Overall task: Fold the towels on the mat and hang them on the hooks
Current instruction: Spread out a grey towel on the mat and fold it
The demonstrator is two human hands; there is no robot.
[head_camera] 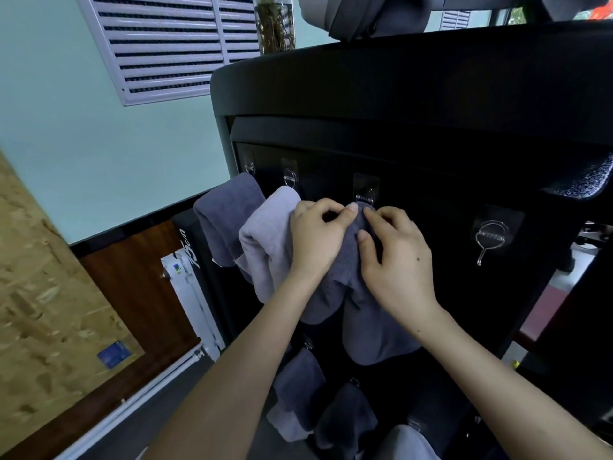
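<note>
- Pinching top of dark grey towel (374, 320) w/ left hand (318, 237), fingers curled in, thumb tip just under 3rd hook (365, 197).
- Gripping same towel w/ right hand (394, 260): fingertips bunched at top edge, thumb pressing into cloth a bit lower.
- Holding both hands close together, fingertips nearly touching at towel top.
- Holding towel top right at 3rd hook; can't tell if it is actually caught on it.
- Letting rest of towel hang below hands in two rounded folds, flat against black panel (414, 144).
- Brushing pale towel (265, 247) w/ back of left hand; that one hanging from 2nd hook (290, 177).
- Looking past it to blue-grey towel (225, 220) further left, hanging under 1st hook (248, 166), partly behind pale towel.
- Facing 4th hook (490, 239) at right, metal on clear pad, well apart from both hands.
- Looking down btwn forearms at lower towels (298, 393) hanging on same panel, one lighter, one darker.
- Catching vent grille (166, 44) at upper left on pale wall, white radiator (192, 303) lower left beside panel.
</note>
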